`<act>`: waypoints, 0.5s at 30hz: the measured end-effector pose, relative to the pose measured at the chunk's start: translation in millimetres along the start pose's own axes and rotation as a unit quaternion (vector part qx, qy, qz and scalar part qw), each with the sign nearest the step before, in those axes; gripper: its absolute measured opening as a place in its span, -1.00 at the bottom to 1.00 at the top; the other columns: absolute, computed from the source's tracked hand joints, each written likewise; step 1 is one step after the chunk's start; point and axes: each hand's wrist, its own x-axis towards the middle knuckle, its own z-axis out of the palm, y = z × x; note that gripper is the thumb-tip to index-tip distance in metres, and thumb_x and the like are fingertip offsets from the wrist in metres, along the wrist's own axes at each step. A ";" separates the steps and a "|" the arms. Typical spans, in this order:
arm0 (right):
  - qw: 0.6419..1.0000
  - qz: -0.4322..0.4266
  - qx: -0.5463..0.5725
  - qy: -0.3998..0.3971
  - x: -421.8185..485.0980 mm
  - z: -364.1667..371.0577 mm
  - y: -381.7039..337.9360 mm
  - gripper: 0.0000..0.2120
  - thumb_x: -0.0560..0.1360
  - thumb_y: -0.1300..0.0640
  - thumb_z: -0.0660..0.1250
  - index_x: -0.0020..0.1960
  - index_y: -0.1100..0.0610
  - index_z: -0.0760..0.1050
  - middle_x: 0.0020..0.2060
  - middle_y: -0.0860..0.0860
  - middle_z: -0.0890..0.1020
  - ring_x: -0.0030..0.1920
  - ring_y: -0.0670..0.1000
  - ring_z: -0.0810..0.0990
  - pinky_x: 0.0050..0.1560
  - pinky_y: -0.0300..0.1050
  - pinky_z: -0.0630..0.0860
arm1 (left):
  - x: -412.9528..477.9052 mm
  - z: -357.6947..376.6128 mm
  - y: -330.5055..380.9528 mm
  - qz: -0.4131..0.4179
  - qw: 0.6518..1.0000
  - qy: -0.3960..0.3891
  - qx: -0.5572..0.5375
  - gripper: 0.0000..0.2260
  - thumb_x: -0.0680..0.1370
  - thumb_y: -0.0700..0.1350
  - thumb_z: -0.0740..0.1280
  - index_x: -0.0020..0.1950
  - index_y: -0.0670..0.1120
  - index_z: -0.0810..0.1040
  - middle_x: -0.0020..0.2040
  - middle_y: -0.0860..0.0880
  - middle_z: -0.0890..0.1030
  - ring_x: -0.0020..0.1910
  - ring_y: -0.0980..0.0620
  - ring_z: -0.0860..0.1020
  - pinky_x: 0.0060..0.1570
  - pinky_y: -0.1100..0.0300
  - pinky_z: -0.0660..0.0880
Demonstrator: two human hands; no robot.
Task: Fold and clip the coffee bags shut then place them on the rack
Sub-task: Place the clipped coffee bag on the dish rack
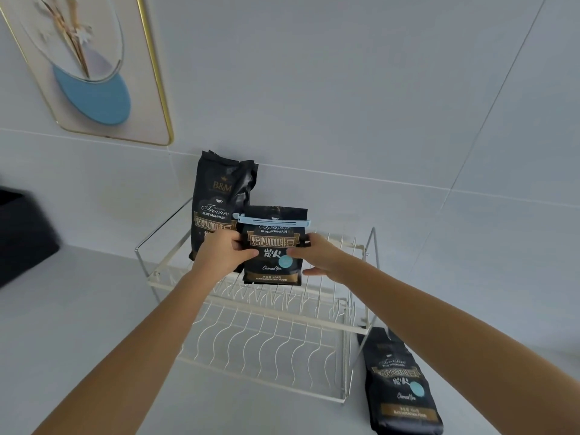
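Black, sealed by a blue clip [273, 221]: holding the coffee bag [272, 251] upright at the wire rack's [282, 313] upper tier, gripping its sides with left hand [219, 253] and right hand [320, 256], thumbs pressing its front.

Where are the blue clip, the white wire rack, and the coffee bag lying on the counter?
blue clip [273, 221], head view, middle of its bar.
white wire rack [282, 317], head view, a front rail.
coffee bag on the counter [400, 384], head view, its front label.
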 end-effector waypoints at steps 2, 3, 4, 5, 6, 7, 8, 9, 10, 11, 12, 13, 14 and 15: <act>1.000 -0.009 0.003 0.014 -5.9 -5.6 -2.3 -0.60 0.51 0.13 0.34 0.28 0.13 0.29 0.26 0.11 0.50 0.11 0.04 0.48 0.07 -0.02 0.52 | -7.7 -3.4 0.8 -0.013 1.000 -0.004 -0.010 -0.71 0.42 -0.04 0.44 0.07 -0.13 0.60 0.00 -0.10 0.69 -0.11 0.00 0.63 0.01 0.03 0.55; 0.999 -0.020 -0.004 0.025 -9.7 -9.4 -3.3 -0.53 0.51 0.11 0.33 0.34 0.15 0.24 0.29 0.12 0.47 0.13 0.05 0.47 0.13 0.01 0.52 | -12.2 -5.6 2.6 -0.016 1.000 0.002 -0.013 -0.68 0.42 -0.02 0.43 0.11 -0.13 0.58 0.04 -0.11 0.68 -0.06 -0.01 0.62 0.03 0.03 0.54; 0.999 -0.034 -0.013 0.038 -14.2 -13.7 -4.3 -0.46 0.51 0.09 0.32 0.40 0.17 0.19 0.32 0.12 0.43 0.16 0.06 0.45 0.19 0.03 0.50 | -16.8 -8.1 5.6 -0.014 1.000 0.015 -0.008 -0.65 0.43 0.00 0.42 0.16 -0.13 0.56 0.09 -0.11 0.66 0.01 -0.04 0.61 0.06 0.03 0.52; 0.997 -0.052 -0.024 0.051 -19.6 -18.1 -4.9 -0.42 0.52 0.08 0.31 0.43 0.17 0.15 0.36 0.12 0.38 0.21 0.07 0.44 0.25 0.06 0.47 | -21.5 -10.0 10.1 -0.007 0.999 0.033 0.004 -0.61 0.44 0.03 0.41 0.21 -0.11 0.53 0.15 -0.10 0.63 0.08 -0.06 0.59 0.08 0.02 0.49; 0.994 -0.073 -0.041 0.063 -25.9 -22.4 -4.9 -0.40 0.52 0.07 0.30 0.46 0.17 0.12 0.40 0.12 0.34 0.28 0.10 0.41 0.31 0.08 0.42 | -26.3 -11.1 16.0 0.004 0.998 0.052 0.017 -0.57 0.45 0.05 0.39 0.26 -0.08 0.48 0.21 -0.09 0.60 0.15 -0.08 0.56 0.09 0.01 0.47; 0.990 -0.100 -0.066 0.074 -33.7 -26.9 -4.3 -0.40 0.53 0.05 0.28 0.47 0.16 0.11 0.43 0.12 0.30 0.36 0.12 0.36 0.35 0.08 0.37 | -31.7 -11.1 24.3 0.020 0.997 0.072 0.031 -0.54 0.45 0.07 0.38 0.30 -0.05 0.44 0.26 -0.08 0.56 0.20 -0.09 0.52 0.10 -0.01 0.47; 0.983 -0.130 -0.094 0.085 -42.2 -31.7 -3.0 -0.40 0.54 0.04 0.26 0.48 0.15 0.09 0.46 0.12 0.27 0.40 0.13 0.31 0.37 0.05 0.33 | -37.3 -9.6 34.8 0.040 0.994 0.088 0.044 -0.51 0.45 0.08 0.38 0.34 -0.03 0.40 0.29 -0.07 0.53 0.23 -0.09 0.49 0.11 -0.02 0.47; 0.975 -0.161 -0.123 0.095 -51.2 -37.1 -1.0 -0.41 0.55 0.03 0.25 0.49 0.14 0.09 0.47 0.12 0.25 0.43 0.12 0.28 0.37 0.03 0.29 | -42.8 -6.8 46.8 0.066 0.991 0.100 0.052 -0.48 0.46 0.08 0.38 0.36 -0.03 0.36 0.32 -0.07 0.50 0.26 -0.09 0.47 0.12 -0.02 0.46; 0.964 -0.191 -0.155 0.102 -60.2 -43.1 2.0 -0.41 0.56 0.03 0.23 0.49 0.14 0.08 0.48 0.10 0.23 0.44 0.11 0.26 0.37 0.00 0.26 | -48.3 -2.5 60.0 0.098 0.988 0.107 0.055 -0.46 0.46 0.07 0.38 0.38 -0.04 0.35 0.33 -0.07 0.48 0.27 -0.08 0.46 0.15 0.00 0.45; 0.952 -0.218 -0.185 0.108 -69.3 -50.2 5.9 -0.42 0.56 0.02 0.22 0.49 0.13 0.08 0.49 0.09 0.21 0.45 0.10 0.24 0.38 -0.03 0.24 | -54.0 3.6 73.9 0.130 0.984 0.110 0.059 -0.45 0.45 0.06 0.39 0.39 -0.05 0.34 0.34 -0.08 0.47 0.29 -0.08 0.45 0.19 0.01 0.44; 0.941 -0.240 -0.210 0.113 -78.2 -58.8 10.5 -0.43 0.57 0.02 0.22 0.49 0.12 0.08 0.49 0.07 0.21 0.46 0.09 0.22 0.39 -0.03 0.21 | -60.1 10.9 88.0 0.156 0.979 0.110 0.066 -0.43 0.45 0.06 0.39 0.39 -0.07 0.33 0.35 -0.09 0.46 0.31 -0.08 0.43 0.23 0.00 0.41; 0.932 -0.256 -0.228 0.117 -86.8 -68.0 15.9 -0.44 0.57 0.03 0.22 0.49 0.11 0.09 0.50 0.06 0.20 0.47 0.09 0.20 0.42 -0.01 0.19 | -66.5 19.1 101.5 0.172 0.976 0.109 0.075 -0.42 0.45 0.08 0.39 0.40 -0.07 0.32 0.37 -0.09 0.44 0.34 -0.08 0.40 0.28 -0.01 0.37; 0.926 -0.268 -0.239 0.122 -94.5 -78.0 22.3 -0.45 0.57 0.03 0.21 0.49 0.10 0.11 0.49 0.05 0.21 0.47 0.09 0.18 0.44 0.01 0.18 | -73.3 27.8 114.4 0.180 0.974 0.109 0.083 -0.40 0.44 0.10 0.38 0.41 -0.07 0.30 0.39 -0.08 0.42 0.37 -0.07 0.37 0.33 -0.02 0.34; 0.921 -0.274 -0.245 0.127 -101.7 -88.7 30.1 -0.46 0.57 0.03 0.21 0.49 0.09 0.12 0.49 0.05 0.21 0.48 0.09 0.18 0.45 0.04 0.18 | -80.7 37.8 126.6 0.184 0.972 0.115 0.089 -0.39 0.44 0.13 0.37 0.41 -0.07 0.30 0.40 -0.07 0.41 0.39 -0.07 0.36 0.35 -0.02 0.32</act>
